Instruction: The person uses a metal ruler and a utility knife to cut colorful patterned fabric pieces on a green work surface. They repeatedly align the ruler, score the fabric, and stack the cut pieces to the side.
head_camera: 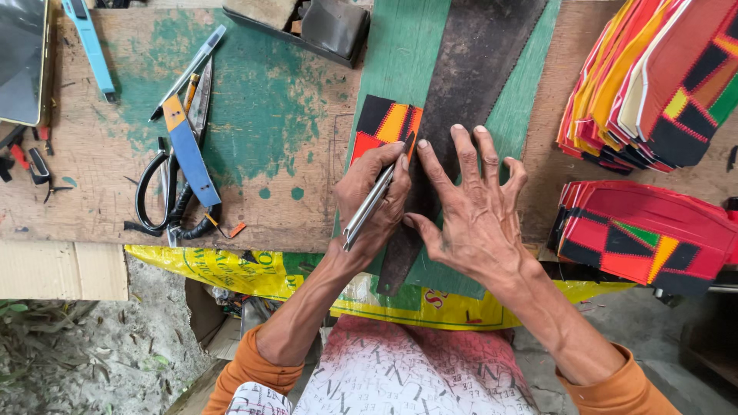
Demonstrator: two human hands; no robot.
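My left hand [377, 201] grips a slim silver metal cutter [367, 207], its tip against the left edge of a long dark metal strip [477, 61]. My right hand [470, 211] lies flat, fingers spread, pressing that strip down onto a green board [400, 46]. A patchwork piece [384, 123] in black, red, orange and yellow lies on the board, partly hidden under the strip and just above my left hand.
Black-handled scissors [165, 201] and a blue-and-orange utility knife [188, 150] lie on the worn wooden table [92, 177] at left. Two stacks of patchwork pieces [653, 77] [646, 234] sit at right. A dark box [323, 27] stands at the top, a yellow sack [231, 270] below.
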